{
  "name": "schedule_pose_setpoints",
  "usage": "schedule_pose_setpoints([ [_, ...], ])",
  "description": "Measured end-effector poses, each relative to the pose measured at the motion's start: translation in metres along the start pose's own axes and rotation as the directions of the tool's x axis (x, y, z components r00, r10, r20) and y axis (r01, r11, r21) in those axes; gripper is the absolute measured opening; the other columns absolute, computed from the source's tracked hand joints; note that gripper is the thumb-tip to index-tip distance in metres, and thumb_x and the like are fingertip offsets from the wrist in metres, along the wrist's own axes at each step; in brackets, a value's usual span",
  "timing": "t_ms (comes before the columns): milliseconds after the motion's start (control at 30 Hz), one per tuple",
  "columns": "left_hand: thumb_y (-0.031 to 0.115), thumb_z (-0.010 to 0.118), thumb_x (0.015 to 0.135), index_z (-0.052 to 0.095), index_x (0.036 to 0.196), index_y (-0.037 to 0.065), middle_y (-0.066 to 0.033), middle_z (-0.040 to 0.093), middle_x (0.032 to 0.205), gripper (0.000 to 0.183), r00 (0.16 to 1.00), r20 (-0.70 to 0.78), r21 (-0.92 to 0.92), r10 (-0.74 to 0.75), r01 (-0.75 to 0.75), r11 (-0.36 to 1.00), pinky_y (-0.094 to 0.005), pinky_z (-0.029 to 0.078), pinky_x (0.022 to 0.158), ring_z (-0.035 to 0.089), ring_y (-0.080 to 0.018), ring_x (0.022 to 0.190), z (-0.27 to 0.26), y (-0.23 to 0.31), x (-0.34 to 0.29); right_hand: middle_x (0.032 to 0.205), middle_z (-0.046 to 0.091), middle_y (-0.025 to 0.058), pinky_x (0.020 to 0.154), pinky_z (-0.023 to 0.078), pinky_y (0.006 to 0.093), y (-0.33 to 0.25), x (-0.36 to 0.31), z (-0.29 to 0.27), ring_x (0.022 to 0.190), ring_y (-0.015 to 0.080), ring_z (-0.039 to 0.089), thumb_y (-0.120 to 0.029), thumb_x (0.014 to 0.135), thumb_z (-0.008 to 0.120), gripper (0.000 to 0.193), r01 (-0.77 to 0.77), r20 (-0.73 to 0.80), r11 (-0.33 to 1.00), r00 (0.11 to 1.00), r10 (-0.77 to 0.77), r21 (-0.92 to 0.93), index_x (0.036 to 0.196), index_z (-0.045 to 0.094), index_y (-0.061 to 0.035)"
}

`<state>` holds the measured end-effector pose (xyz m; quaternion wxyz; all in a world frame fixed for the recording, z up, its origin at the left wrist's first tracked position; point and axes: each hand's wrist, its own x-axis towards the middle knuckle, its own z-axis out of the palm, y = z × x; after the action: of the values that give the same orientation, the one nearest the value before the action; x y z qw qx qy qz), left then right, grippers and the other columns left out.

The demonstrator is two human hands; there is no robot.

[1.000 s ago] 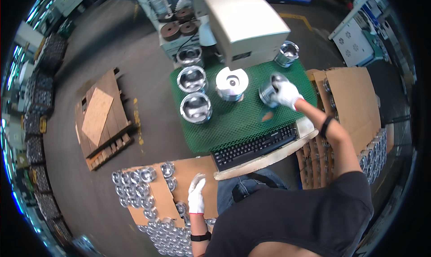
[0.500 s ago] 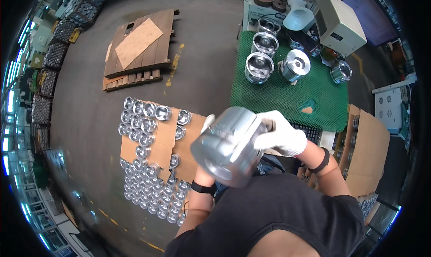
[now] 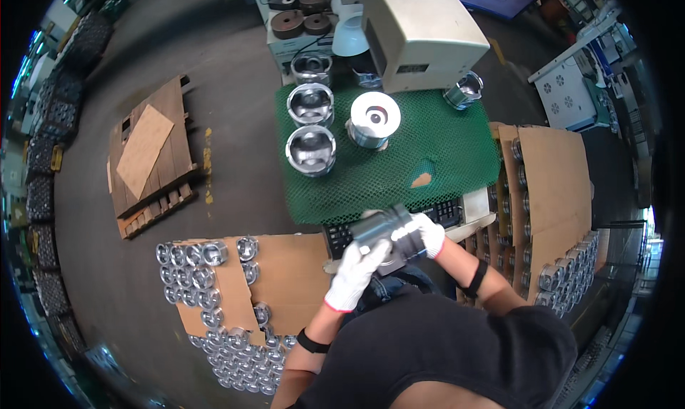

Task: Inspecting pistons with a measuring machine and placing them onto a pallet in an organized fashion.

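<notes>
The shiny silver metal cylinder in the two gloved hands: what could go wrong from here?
The shiny silver metal cylinder could slip from the white-gloved left hand and white-gloved right hand. If dropped, it might hit the black plastic keyboard, which it partly hides in this view.

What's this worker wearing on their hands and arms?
The left hand and right hand wear white gloves with red edges at the cuffs. Each forearm has a black band; the dark top has short sleeves.
</notes>
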<state>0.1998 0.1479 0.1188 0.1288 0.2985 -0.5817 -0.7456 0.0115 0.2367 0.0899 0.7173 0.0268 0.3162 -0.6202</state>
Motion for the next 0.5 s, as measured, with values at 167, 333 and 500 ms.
schedule_pose_setpoints([
  [167, 0.034, 0.059, 0.099, 0.051, 0.133, 0.000, -0.0121, 0.055, 0.130, 0.048, 0.874, 0.026, -0.574, -0.485, 0.410, 0.709, -0.0340, 0.049, 0.087, 0.057, -0.0237, 0.109, 0.006, -0.038, 0.116, 0.104, 0.069, 0.0173, 0.087, 0.053, 0.0377, 0.000, -0.077, -0.150, 0.092, 0.0283, 0.067, -0.032, 0.089, 0.056, 0.047, 0.226, -0.276, 0.972, 0.932, -0.235, -0.064, 0.112, 0.063, 0.0080],
  [333, 0.024, 0.066, 0.091, 0.035, 0.148, 0.002, -0.0089, 0.051, 0.138, 0.069, 0.970, -0.200, -0.378, -0.137, 0.053, 0.924, -0.0313, 0.047, 0.090, 0.054, -0.0184, 0.112, -0.015, -0.017, 0.252, 0.093, 0.070, 0.0116, 0.079, 0.056, 0.0395, -0.023, -0.146, -0.176, 0.083, 0.0255, 0.068, -0.021, 0.090, 0.053, 0.028, 0.515, -0.608, 0.853, 0.705, -0.365, 0.086, 0.108, 0.063, -0.0013],
  [500, 0.015, 0.071, 0.085, 0.022, 0.153, 0.003, -0.0130, 0.049, 0.139, 0.084, 0.987, -0.080, -0.591, -0.140, 0.066, 0.804, -0.0349, 0.042, 0.105, 0.052, -0.0226, 0.124, -0.016, -0.045, 0.302, 0.096, 0.069, 0.0114, 0.082, 0.058, 0.0391, -0.056, -0.140, -0.172, 0.085, 0.0239, 0.068, -0.014, 0.090, 0.054, 0.022, 0.471, -0.691, 0.882, 0.634, -0.347, -0.011, 0.107, 0.061, -0.0032],
])
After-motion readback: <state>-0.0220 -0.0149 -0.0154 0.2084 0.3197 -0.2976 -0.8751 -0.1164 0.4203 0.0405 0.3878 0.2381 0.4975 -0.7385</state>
